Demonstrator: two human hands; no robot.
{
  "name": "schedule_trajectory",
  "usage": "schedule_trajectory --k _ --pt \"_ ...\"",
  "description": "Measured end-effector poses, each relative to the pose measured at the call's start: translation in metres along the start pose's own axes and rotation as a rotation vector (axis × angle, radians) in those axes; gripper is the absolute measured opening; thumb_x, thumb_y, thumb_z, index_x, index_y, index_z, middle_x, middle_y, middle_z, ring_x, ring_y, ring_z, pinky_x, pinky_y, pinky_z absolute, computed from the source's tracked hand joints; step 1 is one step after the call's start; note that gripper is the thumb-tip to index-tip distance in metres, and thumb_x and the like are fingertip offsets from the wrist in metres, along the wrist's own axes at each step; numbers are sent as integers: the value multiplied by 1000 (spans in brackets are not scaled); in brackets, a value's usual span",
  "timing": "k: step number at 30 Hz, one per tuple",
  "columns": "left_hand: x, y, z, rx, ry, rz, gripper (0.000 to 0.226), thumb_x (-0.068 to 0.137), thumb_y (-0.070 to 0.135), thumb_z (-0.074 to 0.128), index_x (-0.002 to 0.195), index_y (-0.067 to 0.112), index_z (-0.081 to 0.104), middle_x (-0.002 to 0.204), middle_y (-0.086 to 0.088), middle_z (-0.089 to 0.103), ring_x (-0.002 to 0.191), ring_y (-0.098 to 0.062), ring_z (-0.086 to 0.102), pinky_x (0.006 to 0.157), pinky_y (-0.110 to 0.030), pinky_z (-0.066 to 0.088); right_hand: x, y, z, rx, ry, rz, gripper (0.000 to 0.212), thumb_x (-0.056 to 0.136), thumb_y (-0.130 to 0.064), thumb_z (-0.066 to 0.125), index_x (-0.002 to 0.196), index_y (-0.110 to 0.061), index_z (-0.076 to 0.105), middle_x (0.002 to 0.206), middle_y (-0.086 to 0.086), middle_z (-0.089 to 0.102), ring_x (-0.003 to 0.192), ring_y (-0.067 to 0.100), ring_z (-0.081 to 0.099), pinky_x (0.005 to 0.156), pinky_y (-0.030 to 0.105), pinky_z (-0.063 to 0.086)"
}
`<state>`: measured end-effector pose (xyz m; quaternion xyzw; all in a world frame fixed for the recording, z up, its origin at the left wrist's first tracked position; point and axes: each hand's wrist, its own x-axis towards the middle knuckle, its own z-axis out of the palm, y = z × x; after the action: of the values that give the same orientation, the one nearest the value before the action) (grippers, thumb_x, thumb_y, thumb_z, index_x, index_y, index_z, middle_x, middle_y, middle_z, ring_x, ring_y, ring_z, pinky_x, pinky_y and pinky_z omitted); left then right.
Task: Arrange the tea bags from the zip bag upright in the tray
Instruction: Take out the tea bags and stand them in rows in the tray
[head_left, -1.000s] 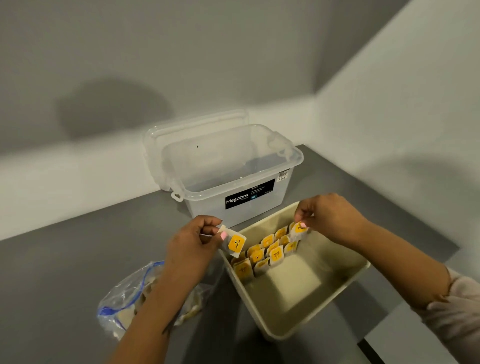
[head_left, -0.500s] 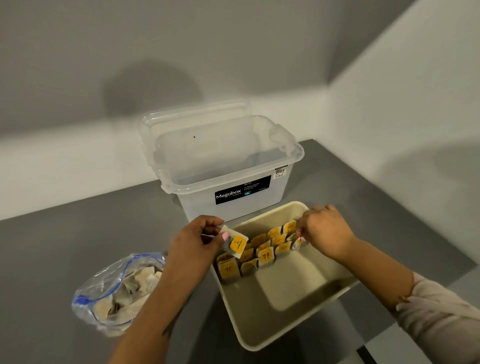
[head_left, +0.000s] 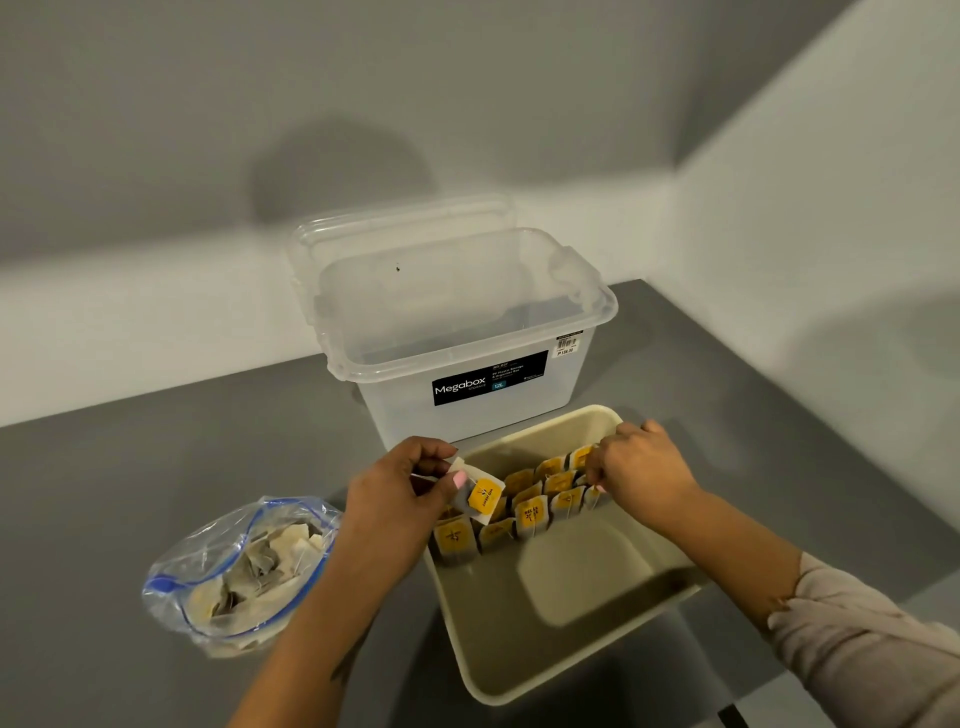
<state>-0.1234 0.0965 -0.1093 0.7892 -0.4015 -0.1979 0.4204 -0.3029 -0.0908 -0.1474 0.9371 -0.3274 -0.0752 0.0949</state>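
Note:
A beige tray (head_left: 587, 670) lies on the grey table. Several tea bags with yellow tags (head_left: 532, 514) stand upright in rows along its far-left wall. My left hand (head_left: 395, 499) pinches one tea bag (head_left: 480, 496) above the tray's left corner. My right hand (head_left: 639, 467) reaches into the tray's far end, its fingers curled onto a tea bag (head_left: 597, 496) at the right end of the rows. A clear zip bag (head_left: 239, 571) with a blue seal lies open to the left with more tea bags inside.
An open clear plastic storage box (head_left: 467, 332) labelled Megabox stands right behind the tray, its lid leaning behind it. Grey walls meet at a corner on the right. The table's near right edge shows beside my right sleeve (head_left: 872, 639).
My right hand moved lower along the far end of the rows. My left hand kept its tea bag at the same spot over the tray. The camera view shifted slightly.

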Motion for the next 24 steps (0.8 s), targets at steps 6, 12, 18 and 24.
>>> schedule_trajectory --k 6,12,18,24 --pt "-1 0 3 2 -9 6 18 83 27 66 100 29 60 90 12 63 79 2 58 58 3 42 0 3 1 108 18 6 17 90 -24 59 103 -34 66 106 -7 64 103 15 50 83 25 30" --pt "5 3 8 -39 -13 14 18 83 25 67 99 30 60 91 11 64 83 -3 61 60 -5 43 -4 16 -15 314 105 39 22 86 -16 63 102 -29 69 101 -7 67 102 13 56 90 26 34" --pt "13 16 26 -192 8 58 17 83 20 67 94 31 60 89 9 67 85 -4 63 71 -15 53 -20 4 -44 890 203 165 9 88 -27 65 93 -22 70 89 -8 68 83 5 61 76 19 47" --pt "17 25 43 -378 60 30 19 82 18 68 97 27 64 90 1 69 90 -18 67 82 -44 56 -28 -22 -54 1311 61 148 12 87 -24 67 96 -17 66 91 -4 68 84 6 64 73 19 51"
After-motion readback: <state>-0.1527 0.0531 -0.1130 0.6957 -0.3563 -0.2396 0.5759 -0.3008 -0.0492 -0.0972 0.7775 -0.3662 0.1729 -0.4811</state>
